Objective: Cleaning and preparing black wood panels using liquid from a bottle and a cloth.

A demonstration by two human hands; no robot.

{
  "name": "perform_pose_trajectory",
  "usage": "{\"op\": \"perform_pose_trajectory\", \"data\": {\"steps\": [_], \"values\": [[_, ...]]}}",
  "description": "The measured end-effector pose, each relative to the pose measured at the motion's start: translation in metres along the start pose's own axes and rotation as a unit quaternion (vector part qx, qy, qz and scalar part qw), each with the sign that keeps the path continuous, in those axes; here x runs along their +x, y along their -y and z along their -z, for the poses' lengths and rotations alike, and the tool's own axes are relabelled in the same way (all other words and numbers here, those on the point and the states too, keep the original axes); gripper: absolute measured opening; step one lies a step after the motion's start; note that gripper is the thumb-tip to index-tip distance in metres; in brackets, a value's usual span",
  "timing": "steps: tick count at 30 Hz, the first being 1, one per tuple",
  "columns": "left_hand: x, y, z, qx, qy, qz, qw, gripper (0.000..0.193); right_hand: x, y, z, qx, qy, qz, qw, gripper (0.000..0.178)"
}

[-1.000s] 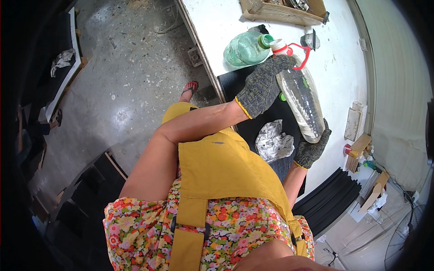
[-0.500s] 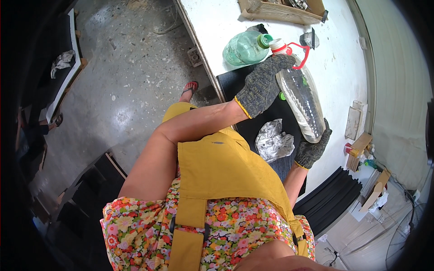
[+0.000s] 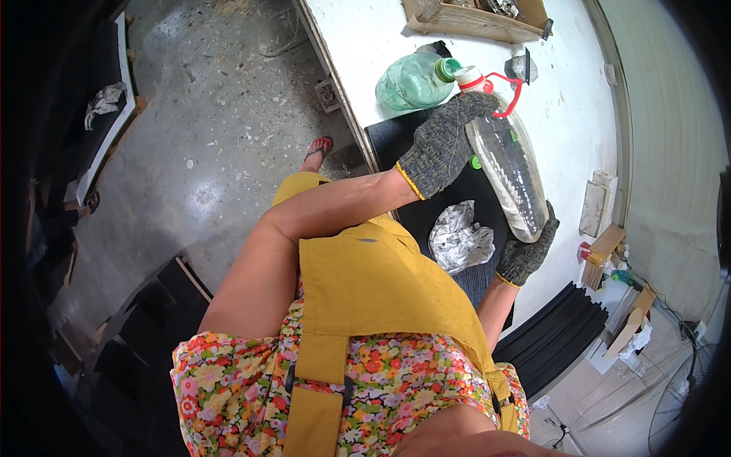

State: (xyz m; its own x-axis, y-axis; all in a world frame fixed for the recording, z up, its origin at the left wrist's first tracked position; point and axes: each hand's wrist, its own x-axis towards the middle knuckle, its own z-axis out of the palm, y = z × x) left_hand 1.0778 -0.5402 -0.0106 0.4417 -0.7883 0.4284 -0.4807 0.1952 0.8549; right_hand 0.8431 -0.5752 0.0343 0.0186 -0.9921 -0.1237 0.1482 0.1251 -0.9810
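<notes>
With both hands in dark grey knitted gloves with yellow cuffs, I hold a large clear plastic bottle [image 3: 514, 164] that has a red carrying handle and a white neck piece. My left hand [image 3: 449, 141] is closed round its upper part, just below the neck. My right hand [image 3: 529, 255] cups the base at the near end. The bottle lies slanted, pale matter showing along its near-left side. Its white neck is right beside the mouth of a green transparent bottle [image 3: 413, 82], which lies tilted on the table; whether they touch I cannot tell.
A crumpled greyish-white cloth [image 3: 461, 238] lies on a black surface near my body, with a small green cap [image 3: 476, 162] beyond it. On the white table [image 3: 575, 114] are a wooden tray [image 3: 480, 23] and a small clear container [image 3: 525, 67]. Black ridged strips [image 3: 552, 327] lie nearer right.
The clear bottle has shifted very slightly in my hands, its neck a touch to the right. My grip is the same.
</notes>
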Motion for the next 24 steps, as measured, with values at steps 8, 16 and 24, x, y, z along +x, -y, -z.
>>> {"op": "perform_pose_trajectory", "data": {"steps": [8, 16, 24], "values": [[0.0048, -0.0065, 0.0041, -0.07, 0.004, 0.054, 0.996, 0.034, -0.0003, -0.0004, -0.0007, -0.015, 0.002, 0.011, 1.0, 0.053], [0.0011, -0.0025, 0.0002, -0.06, 0.0, 0.04, 0.997, 0.033, -0.0008, 0.0011, -0.0007, -0.005, 0.003, 0.002, 1.0, 0.053], [-0.0001, 0.0014, -0.0039, -0.038, -0.002, 0.027, 0.999, 0.032, -0.0002, 0.0003, 0.0002, -0.011, 0.005, 0.008, 1.0, 0.052]]}}
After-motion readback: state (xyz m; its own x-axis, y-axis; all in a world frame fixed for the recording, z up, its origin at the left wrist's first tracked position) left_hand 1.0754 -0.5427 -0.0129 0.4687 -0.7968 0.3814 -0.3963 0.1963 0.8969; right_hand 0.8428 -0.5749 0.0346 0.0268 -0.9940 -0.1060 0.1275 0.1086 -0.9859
